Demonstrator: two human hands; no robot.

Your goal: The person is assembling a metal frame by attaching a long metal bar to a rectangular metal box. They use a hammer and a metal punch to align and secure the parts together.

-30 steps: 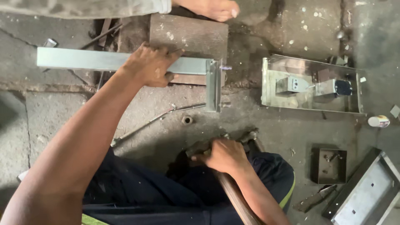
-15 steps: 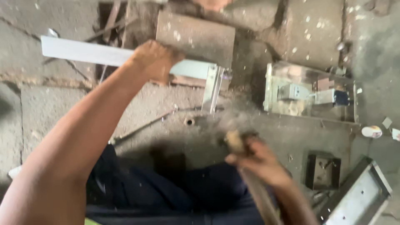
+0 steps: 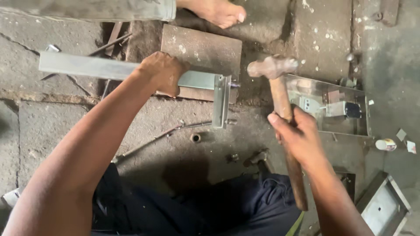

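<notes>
A rough, cracked concrete floor (image 3: 57, 131) is seen from above, stained dark and littered with metal scraps. A wooden-handled hammer (image 3: 280, 105) is clenched in the right hand (image 3: 297, 135), fingers wrapped about the middle of the handle; its rusty head is held raised, just right of the bracket's end. A long grey metal bracket (image 3: 92, 66) is gripped by the left hand (image 3: 162, 72), closed over its upper edge near the end where a short cross plate (image 3: 222, 101) stands at a right angle. The bracket is laid across a rusted steel block (image 3: 205, 50) on the floor. A thin bent rod (image 3: 175, 130) and a small ring (image 3: 195, 137) are found just below the cross plate. A shallow metal tray (image 3: 358, 126) with small fittings is placed right of the hammer. Another person's bare foot (image 3: 216, 11) is seen beyond the block.
</notes>
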